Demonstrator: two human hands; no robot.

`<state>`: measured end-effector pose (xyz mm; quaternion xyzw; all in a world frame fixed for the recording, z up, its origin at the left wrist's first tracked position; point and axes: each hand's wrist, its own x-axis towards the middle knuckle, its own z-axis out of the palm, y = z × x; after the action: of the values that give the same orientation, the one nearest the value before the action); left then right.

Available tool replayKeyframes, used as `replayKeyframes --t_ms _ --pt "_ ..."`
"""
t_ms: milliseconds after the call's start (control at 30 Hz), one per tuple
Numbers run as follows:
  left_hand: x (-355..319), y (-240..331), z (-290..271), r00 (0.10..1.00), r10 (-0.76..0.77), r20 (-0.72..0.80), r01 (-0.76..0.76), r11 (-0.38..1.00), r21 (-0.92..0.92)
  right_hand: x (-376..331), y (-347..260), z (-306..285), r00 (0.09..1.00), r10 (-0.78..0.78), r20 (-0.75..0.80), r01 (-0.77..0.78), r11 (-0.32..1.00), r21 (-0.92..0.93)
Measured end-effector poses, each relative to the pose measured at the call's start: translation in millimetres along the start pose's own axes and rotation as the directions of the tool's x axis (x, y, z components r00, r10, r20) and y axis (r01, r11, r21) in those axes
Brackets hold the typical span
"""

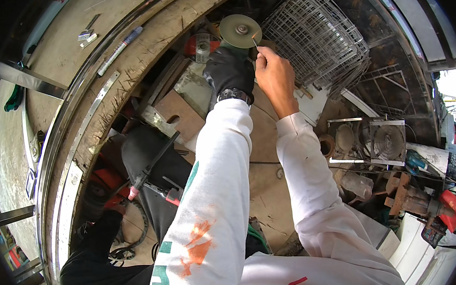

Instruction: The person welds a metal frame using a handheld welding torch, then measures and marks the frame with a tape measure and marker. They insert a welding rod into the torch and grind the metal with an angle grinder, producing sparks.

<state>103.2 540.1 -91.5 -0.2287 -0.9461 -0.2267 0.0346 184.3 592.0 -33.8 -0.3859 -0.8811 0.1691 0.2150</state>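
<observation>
A thin metal rod (pixel 254 41) meets the edge of a round greenish grinding disc (pixel 240 30) near the top of the view, a small bright spark at the contact. The right hand (pixel 274 76), bare, pinches the rod between closed fingers and sits at about 5 o'clock from the disc. The left hand (pixel 228 72), in a dark glove with a wristwatch, is clenched around the grinder body just below the disc, at 6 o'clock. A stack of wire mesh baskets (pixel 316 37) lies at 3 o'clock from the disc. At 9 o'clock runs a curved wooden bench edge (pixel 139 52) with a marker pen (pixel 119 50) on it. At 7 o'clock, lower down, a dark welding torch (pixel 151 168) rests across the person's dark trousers
</observation>
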Motion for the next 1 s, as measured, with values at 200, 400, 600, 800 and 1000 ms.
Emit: replayKeyframes --t_ms 200,400,600,800,1000 --pt "-4.1 2.8 -16.1 1.0 -0.005 0.017 0.005 1.0 -0.007 -0.3 4.0 -2.6 1.0 -0.024 0.01 0.024 0.998 -0.066" --pt "-1.9 0.5 -16.6 1.0 -0.011 0.025 0.012 0.999 -0.049 -0.2 -0.8 -10.5 0.999 -0.032 0.028 0.034 0.996 -0.081" --pt "-1.1 1.2 -14.6 1.0 -0.003 0.019 0.004 0.998 -0.061 -2.3 -0.6 -8.0 0.998 -0.057 -0.033 0.054 0.995 -0.078" --pt "-1.0 2.5 -15.0 0.999 -0.013 0.029 0.014 0.999 -0.039 -0.4 4.0 0.1 0.993 -0.088 -0.082 0.078 0.99 -0.119" --pt "-1.1 0.1 -12.7 0.999 -0.011 0.046 0.013 0.998 -0.057 -1.5 8.7 8.7 0.97 -0.12 -0.212 0.119 0.993 -0.019"
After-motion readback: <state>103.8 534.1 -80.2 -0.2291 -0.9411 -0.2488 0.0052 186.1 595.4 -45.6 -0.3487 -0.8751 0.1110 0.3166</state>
